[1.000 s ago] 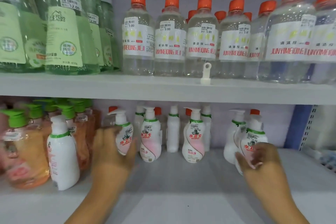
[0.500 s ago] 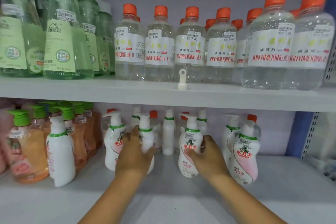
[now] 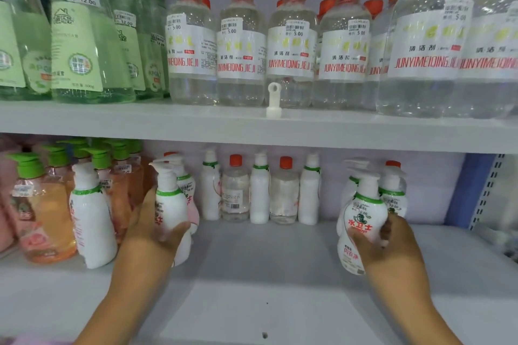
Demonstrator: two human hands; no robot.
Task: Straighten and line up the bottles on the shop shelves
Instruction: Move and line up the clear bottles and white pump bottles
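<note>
On the lower shelf (image 3: 266, 255) my left hand (image 3: 157, 230) grips a white pump bottle with a green collar (image 3: 171, 204), standing at the left beside another white pump bottle (image 3: 92, 221). My right hand (image 3: 389, 244) grips a second white pump bottle with red lettering (image 3: 361, 221) at the right, in front of two more white pump bottles (image 3: 392, 193). A back row of white bottles (image 3: 259, 193) and clear orange-capped bottles (image 3: 235, 190) stands against the rear wall between my hands.
Orange soap bottles with green pumps (image 3: 42, 204) crowd the lower left. The upper shelf (image 3: 196, 123) carries green bottles (image 3: 84, 36) and clear orange-capped bottles (image 3: 291, 42), with a small white hook piece (image 3: 273, 101) at its front. A blue shelf upright (image 3: 471, 190) stands at the right.
My hands have moved apart from the middle: the left carried its pump bottle leftward, the right carried its bottle rightward, baring the back row between them.
</note>
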